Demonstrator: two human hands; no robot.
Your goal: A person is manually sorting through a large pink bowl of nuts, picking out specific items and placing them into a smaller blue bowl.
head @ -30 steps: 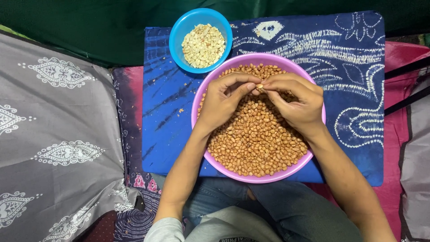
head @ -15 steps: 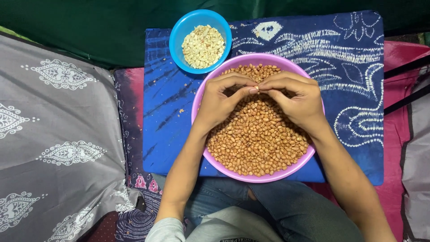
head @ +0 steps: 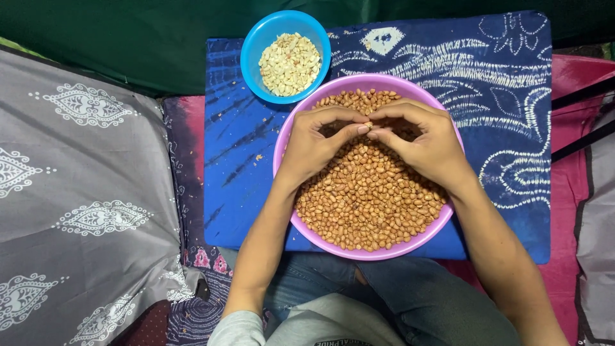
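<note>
Peanuts (head: 368,205), small, oval and reddish-brown in their papery skins, fill a round purple plastic bowl (head: 333,240) near the middle of the scene. Both hands hover over the far half of the heap, fingertips meeting above it. Left hand (head: 314,147) is curled, thumb and forefinger pinched together; right hand (head: 423,144) is curled the same way, and between the two sets of fingertips sits a single peanut (head: 368,127), gripped from both sides. The wrists rest at the bowl's rim, left and right.

Just beyond the purple bowl, to the far left and touching or nearly touching its rim, stands a smaller blue plastic bowl (head: 253,45) holding pale, skinless peanut pieces (head: 289,63). Both bowls sit on a flat blue board (head: 500,96) covered in tie-dye cloth with white line patterns; a few crumbs lie on it left of the purple bowl. Bare blue surface lies open to the right, up to the board's straight edge. Grey patterned fabric (head: 83,192) spreads at the left, pink cloth (head: 576,192) at the right.
</note>
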